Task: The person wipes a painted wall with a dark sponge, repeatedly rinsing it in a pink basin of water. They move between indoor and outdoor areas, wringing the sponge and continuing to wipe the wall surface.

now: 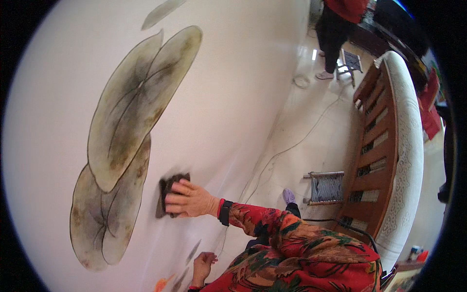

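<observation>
My right hand (189,199), at the end of a red patterned sleeve with a black band at the wrist, presses a dark pad or cloth (166,197) to the pale wall (219,109). Its fingers are spread over the pad and somewhat blurred. Big painted grey-green leaves (124,106) with dark veins lie on the wall beyond that hand. Lower in the picture, my left hand (204,266) is near the wall with its fingers bent; whether it holds something small cannot be told. Close to it are small grey painted strokes and an orange painted shape (162,284).
A wooden slatted bench (377,146) with a pale patterned cover stands at the right. A folding stool (326,188) is beside it, another (351,62) farther off near a standing person (334,33). A thin cable (292,148) and a coil (301,81) lie on the tiled floor.
</observation>
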`<state>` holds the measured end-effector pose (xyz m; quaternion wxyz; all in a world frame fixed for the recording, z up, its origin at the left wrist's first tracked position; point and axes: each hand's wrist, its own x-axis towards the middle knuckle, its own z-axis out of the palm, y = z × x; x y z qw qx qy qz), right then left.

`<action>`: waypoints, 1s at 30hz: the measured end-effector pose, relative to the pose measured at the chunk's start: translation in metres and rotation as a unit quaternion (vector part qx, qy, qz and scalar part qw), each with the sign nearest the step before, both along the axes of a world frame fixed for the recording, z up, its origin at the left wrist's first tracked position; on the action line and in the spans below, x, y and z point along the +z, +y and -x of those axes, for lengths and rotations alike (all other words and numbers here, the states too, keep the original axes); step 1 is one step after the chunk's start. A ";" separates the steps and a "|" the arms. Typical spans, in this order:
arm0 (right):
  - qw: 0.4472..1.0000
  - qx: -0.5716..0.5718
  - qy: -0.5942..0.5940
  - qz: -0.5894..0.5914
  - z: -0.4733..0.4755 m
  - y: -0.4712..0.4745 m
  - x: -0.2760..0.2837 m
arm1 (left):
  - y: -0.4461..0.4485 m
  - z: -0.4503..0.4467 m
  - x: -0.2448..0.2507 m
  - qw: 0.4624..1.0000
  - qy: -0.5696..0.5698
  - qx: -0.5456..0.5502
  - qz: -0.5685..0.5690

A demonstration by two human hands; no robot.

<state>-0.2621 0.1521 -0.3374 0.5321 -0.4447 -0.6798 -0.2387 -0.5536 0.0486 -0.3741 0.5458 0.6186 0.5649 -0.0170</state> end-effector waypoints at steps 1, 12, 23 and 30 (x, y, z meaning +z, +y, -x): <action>0.997 -0.018 0.074 0.006 -0.008 0.003 0.000 | 0.004 0.007 -0.005 1.000 -0.019 -0.001 0.012; 0.884 -0.133 0.449 -0.017 -0.113 0.025 -0.003 | 0.030 0.008 -0.044 0.999 -0.028 0.001 0.024; 0.627 -0.192 0.755 0.021 -0.284 0.066 -0.152 | 0.059 -0.095 -0.040 0.999 -0.001 -0.024 0.045; 0.565 -0.189 0.801 0.060 -0.486 0.087 -0.197 | 0.075 -0.210 -0.049 0.997 0.017 0.017 0.074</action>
